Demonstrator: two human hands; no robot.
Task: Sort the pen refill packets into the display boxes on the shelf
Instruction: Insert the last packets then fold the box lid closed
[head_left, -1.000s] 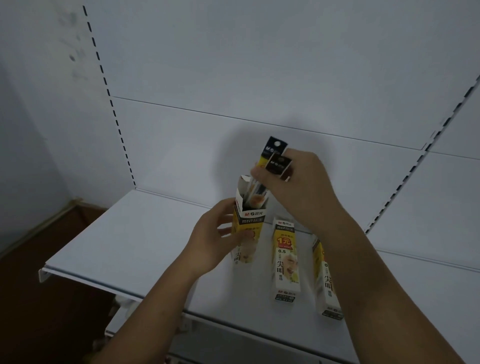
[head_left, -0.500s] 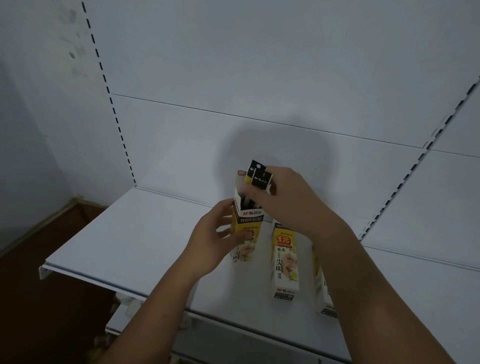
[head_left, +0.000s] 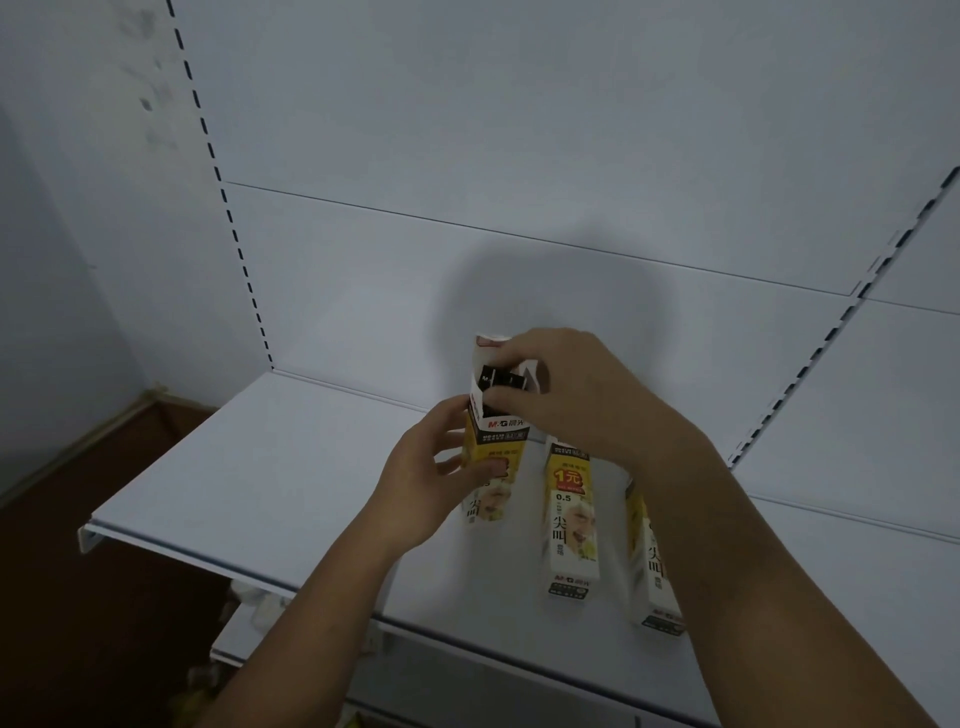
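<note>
Starting at the lower left of the frame, a dark brown floor (head_left: 78, 597) shows below the edge of a flat white metal shelf (head_left: 249, 467). A white upright with a row of black slots (head_left: 228, 208) climbs the pale back panel above it.

Just left of centre, the left hand (head_left: 426, 478) grips a tall yellow-and-white cardboard display box (head_left: 498, 447). Its fingers curl round the box's left side and its thumb lies across the printed front. The box stands roughly upright on the shelf with its top flap open.

Inside its mouth sit the black-topped pen refill packets (head_left: 501, 379), sunk in so that only their dark headers show. The right hand (head_left: 582, 395) reaches over the box from the right, fingertips and thumb pinching those headers at the opening.

Right of this box, a second matching box (head_left: 569, 525) looks to lie flat on the shelf, apart from the first. Further right, a third matching box (head_left: 652, 571) lies beside it, partly hidden by the right forearm.
</note>
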